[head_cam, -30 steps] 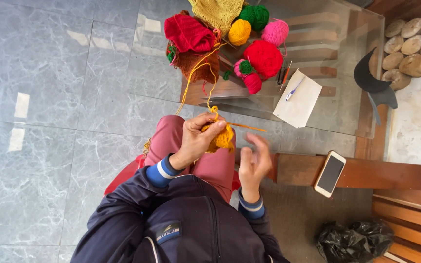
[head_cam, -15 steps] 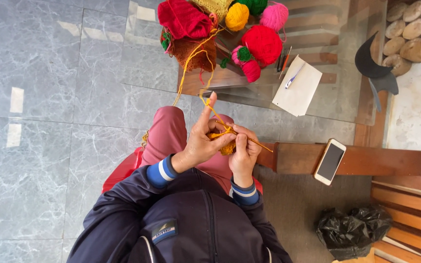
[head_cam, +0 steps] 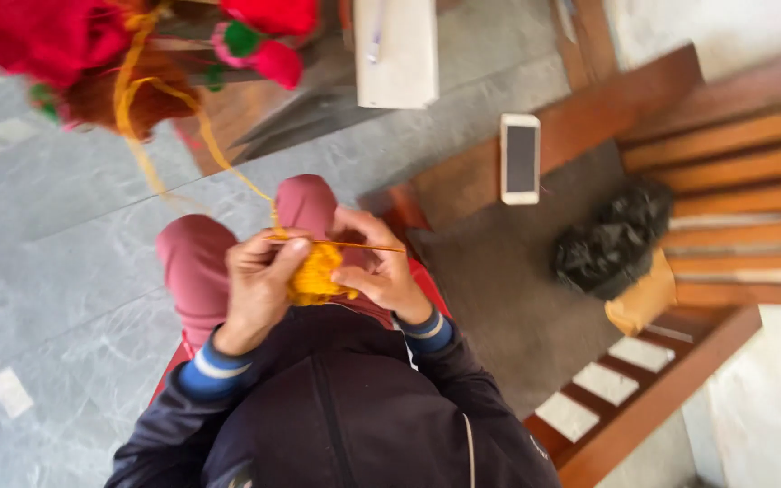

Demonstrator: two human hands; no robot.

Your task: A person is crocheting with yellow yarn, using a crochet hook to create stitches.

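A grey stone floor [head_cam: 56, 271] fills the left of the view, and a wooden bench [head_cam: 725, 145] with slats runs across the 2 to 4 o'clock side. A dark mat [head_cam: 508, 307] lies below it, carrying a crumpled black bag [head_cam: 612, 239]. At 12 o'clock a white notebook [head_cam: 397, 50] rests on a low table [head_cam: 246, 117], and from 10 to 12 o'clock lie red yarn balls [head_cam: 47, 36]. A white phone [head_cam: 520, 158] sits on the bench edge at 1 o'clock.

At centre, over pink-trousered knees [head_cam: 196, 262], the left hand [head_cam: 259, 285] closes its fingers on the small yellow crochet piece [head_cam: 316, 276]. The right hand [head_cam: 381, 267] pinches the same piece and a thin hook [head_cam: 363, 245], fingers narrow. A yellow yarn strand [head_cam: 192, 136] climbs from the work toward 11 o'clock.

As I judge it, that strand is taut and looped near the yarn pile; a tug could drag a ball off the table or snag. The view is blurred, so a slipped loop off the hook cannot be ruled out.
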